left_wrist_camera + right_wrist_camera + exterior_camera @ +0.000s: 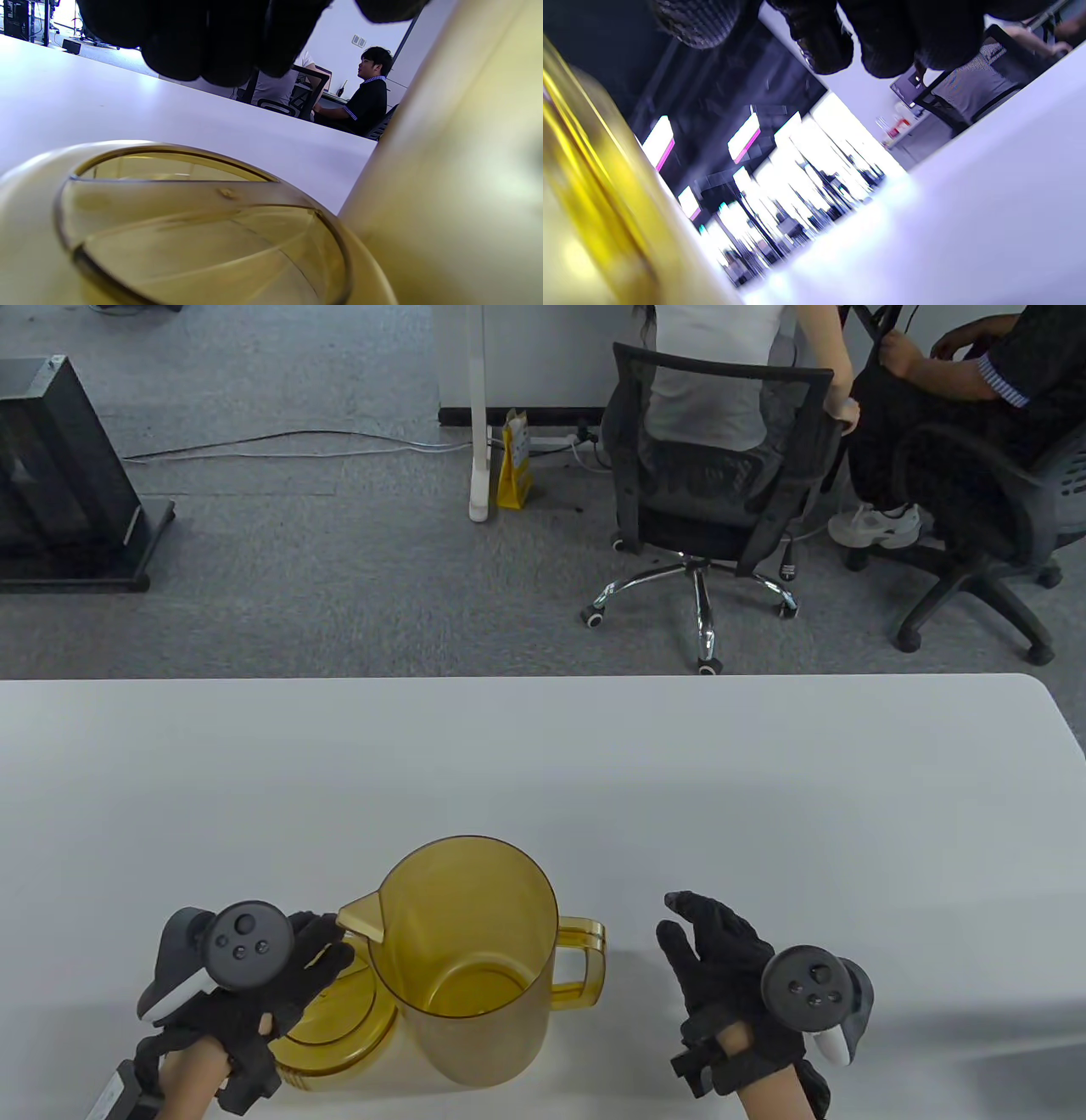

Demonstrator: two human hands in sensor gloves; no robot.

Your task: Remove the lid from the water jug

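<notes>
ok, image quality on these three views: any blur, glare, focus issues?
Table view: sharp, even light, soft shadows under the jug and both hands. Left wrist view: lid fairly clear, jug wall a soft blur at the right. Right wrist view: tilted, windows blown out, jug and table out of focus.

The water jug point(475, 959) stands upright on the tabletop point(594, 780), near its front edge. The lid point(335, 1018) lies flat on the tabletop just left of the jug, touching its base. The left hand point(254, 993) rests over the lid's left side. The right hand point(730, 984) lies right of the jug, apart from its handle point(585, 959).
</notes>
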